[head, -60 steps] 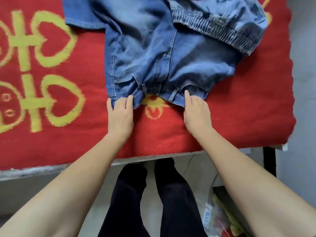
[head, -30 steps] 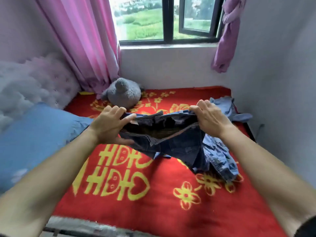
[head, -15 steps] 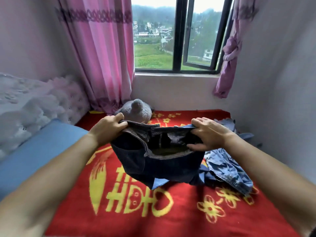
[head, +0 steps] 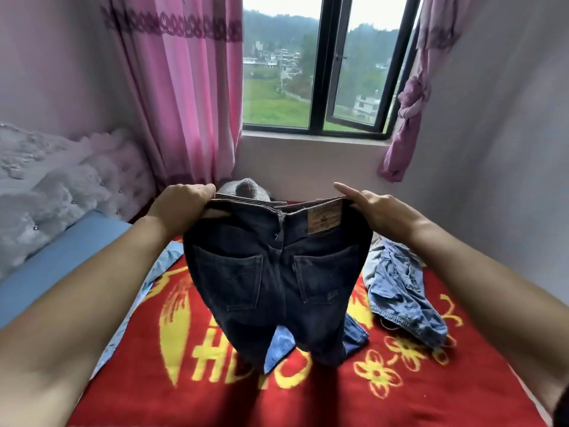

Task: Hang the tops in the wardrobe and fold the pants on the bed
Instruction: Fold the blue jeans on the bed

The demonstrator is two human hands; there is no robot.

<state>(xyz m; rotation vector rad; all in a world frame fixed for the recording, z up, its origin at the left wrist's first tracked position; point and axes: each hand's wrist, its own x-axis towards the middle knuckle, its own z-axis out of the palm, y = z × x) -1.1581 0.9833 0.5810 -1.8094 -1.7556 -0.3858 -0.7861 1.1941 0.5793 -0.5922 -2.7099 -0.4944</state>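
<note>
Dark navy jeans (head: 277, 272) hang in the air over the bed, back pockets and a brown waist patch facing me. My left hand (head: 181, 208) grips the left end of the waistband. My right hand (head: 378, 208) pinches the right end, index finger stretched out. The legs drop down to the red blanket (head: 215, 389). Light blue denim pants (head: 400, 291) lie crumpled on the blanket to the right. Another blue denim piece (head: 280, 343) shows under the hanging legs.
A blue pillow (head: 46, 266) lies at the left against a tufted pale headboard (head: 61, 186). A grey plush toy (head: 246, 188) sits behind the jeans below the window (head: 323, 66). Pink curtains (head: 184, 87) hang on both sides. A grey wall (head: 492, 149) closes the right.
My hands have lifted the dark jeans up off the bed and stretched the waistband wide, so the back now faces me. My view has risen from the blanket edge to the window.
</note>
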